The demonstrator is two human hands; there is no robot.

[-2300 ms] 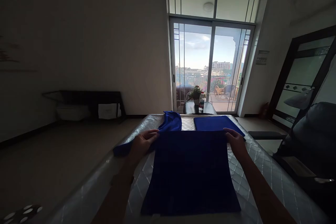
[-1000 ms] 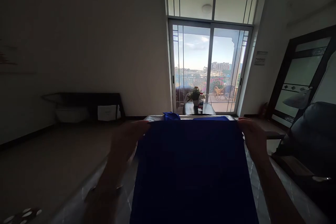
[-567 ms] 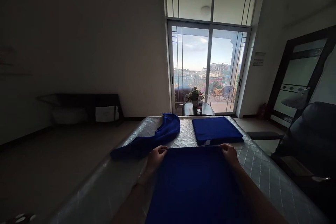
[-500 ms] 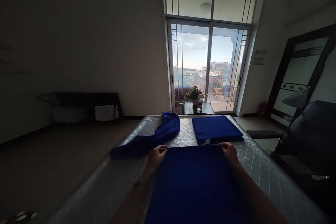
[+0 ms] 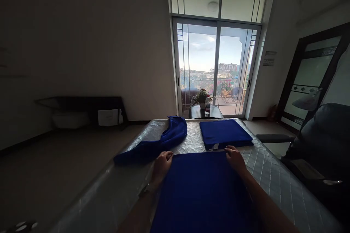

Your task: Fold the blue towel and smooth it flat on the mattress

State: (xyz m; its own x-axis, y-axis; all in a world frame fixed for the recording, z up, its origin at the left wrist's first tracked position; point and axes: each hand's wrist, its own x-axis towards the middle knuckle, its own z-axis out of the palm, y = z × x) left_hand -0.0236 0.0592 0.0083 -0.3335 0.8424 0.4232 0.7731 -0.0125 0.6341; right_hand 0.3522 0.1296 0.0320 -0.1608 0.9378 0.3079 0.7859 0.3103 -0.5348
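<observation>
In a dim room, tall glass sliding doors look out on a bright balcony. Before them stretches a silver quilted surface, with a dark padded chair to its right. Nearest the viewer, a flat blue cloth lies along the middle of the surface, running past the bottom edge of view. Beyond it, a crumpled blue cloth curves along the left, and a neatly folded blue cloth sits on the right. Past the far end, a small dark table stands by the doors. The person's left hand is narrowed, pinching the flat cloth's far left corner; the right hand likewise pinches its far right corner. Smaller still are a potted plant and bottle on the table, then a white tag at the folded cloth's near edge.
</observation>
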